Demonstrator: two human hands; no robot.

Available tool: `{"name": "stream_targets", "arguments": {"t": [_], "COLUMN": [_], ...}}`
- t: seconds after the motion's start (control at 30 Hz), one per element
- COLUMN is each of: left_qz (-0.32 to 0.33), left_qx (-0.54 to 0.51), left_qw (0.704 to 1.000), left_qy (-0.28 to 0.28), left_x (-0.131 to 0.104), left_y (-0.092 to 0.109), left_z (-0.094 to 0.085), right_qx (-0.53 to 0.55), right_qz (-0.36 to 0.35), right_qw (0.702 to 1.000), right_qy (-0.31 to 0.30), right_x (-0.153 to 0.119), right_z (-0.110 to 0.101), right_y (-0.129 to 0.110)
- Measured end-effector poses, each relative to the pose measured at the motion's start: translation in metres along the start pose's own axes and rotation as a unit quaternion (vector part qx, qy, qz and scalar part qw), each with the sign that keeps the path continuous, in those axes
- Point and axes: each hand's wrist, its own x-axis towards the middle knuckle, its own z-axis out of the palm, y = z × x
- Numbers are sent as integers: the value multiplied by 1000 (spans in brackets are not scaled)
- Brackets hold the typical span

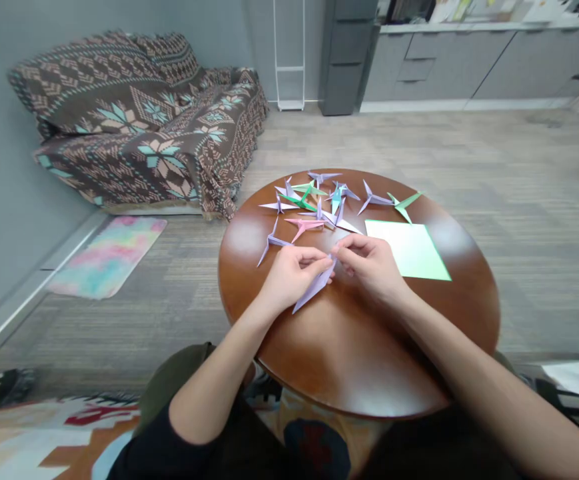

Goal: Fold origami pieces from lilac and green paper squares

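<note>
Between both hands, above the round brown table, is a folded purple paper, its long point slanting down to the left. My left hand pinches it from the left, thumb on top. The fingertips of my right hand are pressed together at the paper's upper right end. Beyond my hands lie several folded paper cranes, among them a pink one, a green one and a purple one near my left hand. A stack of square paper, white on top with green edges, lies right of my right hand.
A sofa with a patterned cover stands at the back left, with a pastel mat on the floor before it. Grey cabinets line the back right. My legs are under the table's near edge.
</note>
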Motion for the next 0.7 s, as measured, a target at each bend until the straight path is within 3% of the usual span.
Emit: {"name": "stream_targets", "arguments": {"t": [0.17, 0.27, 0.47, 0.7], "left_qz": [2, 19, 33, 65], "left_qx": [25, 34, -50, -38], "left_qw": [1000, 998, 993, 991], "left_qy": [5, 40, 100, 107], "left_x": [-1, 0, 4, 5], "left_y": [5, 2, -6, -3], "left_z": [2, 3, 0, 4], "right_qx": [0, 10, 39, 11], "right_qz": [-24, -34, -2, -1], "right_qw": [999, 998, 999, 1000], "right_qy": [41, 58, -30, -5], "right_x": [-2, -1, 0, -1], "right_z": [-1, -2, -1, -1], "right_y": [6, 8, 7, 1]}}
